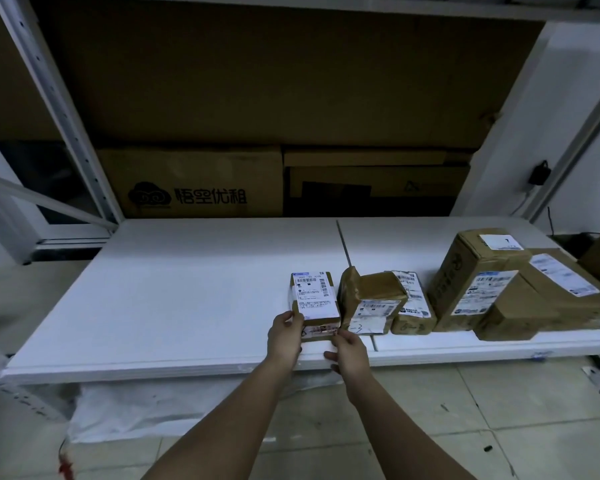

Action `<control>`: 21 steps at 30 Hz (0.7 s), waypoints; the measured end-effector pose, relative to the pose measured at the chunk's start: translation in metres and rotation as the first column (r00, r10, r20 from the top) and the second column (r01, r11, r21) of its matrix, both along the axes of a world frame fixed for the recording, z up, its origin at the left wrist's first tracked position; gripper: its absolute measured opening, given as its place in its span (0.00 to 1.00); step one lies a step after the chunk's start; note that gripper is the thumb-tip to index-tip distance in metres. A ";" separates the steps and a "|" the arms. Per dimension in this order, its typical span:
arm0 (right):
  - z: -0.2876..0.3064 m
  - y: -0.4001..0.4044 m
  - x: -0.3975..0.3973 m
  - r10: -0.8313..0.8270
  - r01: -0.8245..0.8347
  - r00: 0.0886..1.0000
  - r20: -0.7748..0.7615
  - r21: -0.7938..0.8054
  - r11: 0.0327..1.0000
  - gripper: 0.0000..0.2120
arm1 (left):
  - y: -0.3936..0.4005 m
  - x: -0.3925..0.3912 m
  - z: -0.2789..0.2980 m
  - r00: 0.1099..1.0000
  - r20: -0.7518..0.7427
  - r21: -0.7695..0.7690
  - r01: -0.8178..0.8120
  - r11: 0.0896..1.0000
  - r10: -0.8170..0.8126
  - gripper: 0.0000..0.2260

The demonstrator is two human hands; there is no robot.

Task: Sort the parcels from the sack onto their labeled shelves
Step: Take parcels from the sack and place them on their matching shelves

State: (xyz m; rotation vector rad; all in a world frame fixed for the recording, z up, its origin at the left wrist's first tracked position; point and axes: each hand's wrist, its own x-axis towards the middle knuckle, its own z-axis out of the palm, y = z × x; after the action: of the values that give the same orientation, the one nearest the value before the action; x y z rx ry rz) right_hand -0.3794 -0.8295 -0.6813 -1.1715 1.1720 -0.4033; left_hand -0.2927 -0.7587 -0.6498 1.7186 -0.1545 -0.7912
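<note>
A small brown cardboard parcel [314,299] with a white shipping label lies flat on the white shelf [174,289], near its front edge. My left hand [284,336] grips the parcel's near left corner, thumb on top. My right hand [349,351] pinches its near right corner at the front face. Directly right of it sits a row of parcels: a taped brown parcel [373,301], a flat labeled one [413,306], a tall box [475,282] and a large low box [548,299].
Big cardboard cartons [194,181] stand against the back of the shelf. A white shelf upright [59,109] rises at the left. A white sack [146,410] lies on the tiled floor [499,403] under the shelf's front edge.
</note>
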 end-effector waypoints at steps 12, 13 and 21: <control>0.042 0.034 -0.025 0.245 -0.252 0.926 -0.286 0.012 0.968 0.12 | 0.056 -0.002 0.035 0.986 -0.168 0.135 0.000 0.991 0.023 0.16; 0.062 0.042 -0.023 0.309 -0.300 0.893 -0.327 0.079 0.951 0.11 | 0.072 -0.001 0.054 0.977 -0.210 0.155 0.004 0.988 0.029 0.11; 0.268 0.128 0.045 0.739 -0.675 0.547 -0.394 0.315 0.667 0.06 | 0.197 0.010 0.250 0.932 -0.326 0.311 -0.054 0.949 0.160 0.13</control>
State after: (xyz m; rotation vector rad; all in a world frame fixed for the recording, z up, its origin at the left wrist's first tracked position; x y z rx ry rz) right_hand -0.3344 -0.7015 -0.4132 -1.5757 1.0024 0.6457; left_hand -0.2825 -0.5620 -0.3996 1.8158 0.3158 -1.0626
